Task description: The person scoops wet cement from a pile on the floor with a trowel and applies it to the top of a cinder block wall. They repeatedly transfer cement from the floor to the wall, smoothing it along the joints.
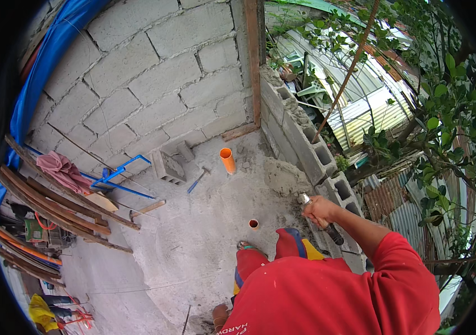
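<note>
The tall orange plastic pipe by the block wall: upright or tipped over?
Upright: the tall orange plastic pipe rises from the concrete floor, open end up.

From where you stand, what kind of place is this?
Most likely an open-air building site: an unfinished wall of hollow concrete blocks, a bare cement floor with an orange pipe standing up, and stacked timber.

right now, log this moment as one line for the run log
right hand: gripping trowel handle | blade at mortar mound on block wall | left hand: out of view | orange pipe upright on slab

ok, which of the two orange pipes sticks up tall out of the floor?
The far orange pipe near the wall corner; it stands tall and tilted. The near pipe by the person's leg is only a short stub.
</note>
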`<act>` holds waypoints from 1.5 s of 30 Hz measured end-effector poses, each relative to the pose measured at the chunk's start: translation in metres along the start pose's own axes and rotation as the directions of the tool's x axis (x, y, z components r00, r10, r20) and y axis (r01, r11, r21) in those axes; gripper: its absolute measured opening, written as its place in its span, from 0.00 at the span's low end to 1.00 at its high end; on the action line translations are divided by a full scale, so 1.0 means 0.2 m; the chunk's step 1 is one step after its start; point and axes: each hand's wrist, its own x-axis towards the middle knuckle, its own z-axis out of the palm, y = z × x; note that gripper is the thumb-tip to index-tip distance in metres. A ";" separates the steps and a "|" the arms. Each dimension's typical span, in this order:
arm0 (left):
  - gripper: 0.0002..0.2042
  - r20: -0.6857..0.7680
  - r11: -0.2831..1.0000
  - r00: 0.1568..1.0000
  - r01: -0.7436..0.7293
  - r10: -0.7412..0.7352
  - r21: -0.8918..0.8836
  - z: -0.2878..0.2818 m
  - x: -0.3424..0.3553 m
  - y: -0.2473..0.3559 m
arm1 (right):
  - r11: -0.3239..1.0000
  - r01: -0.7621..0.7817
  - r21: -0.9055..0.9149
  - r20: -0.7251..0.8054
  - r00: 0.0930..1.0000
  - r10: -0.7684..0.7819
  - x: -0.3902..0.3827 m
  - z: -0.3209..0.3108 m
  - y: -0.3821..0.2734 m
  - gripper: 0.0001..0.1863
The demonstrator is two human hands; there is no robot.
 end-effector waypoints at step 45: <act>0.20 0.258 0.950 0.953 -0.217 0.156 0.225 -0.56 1.61 2.13 | 0.907 -0.163 -0.389 -0.825 0.500 -0.264 1.24 -0.58 -1.12 0.17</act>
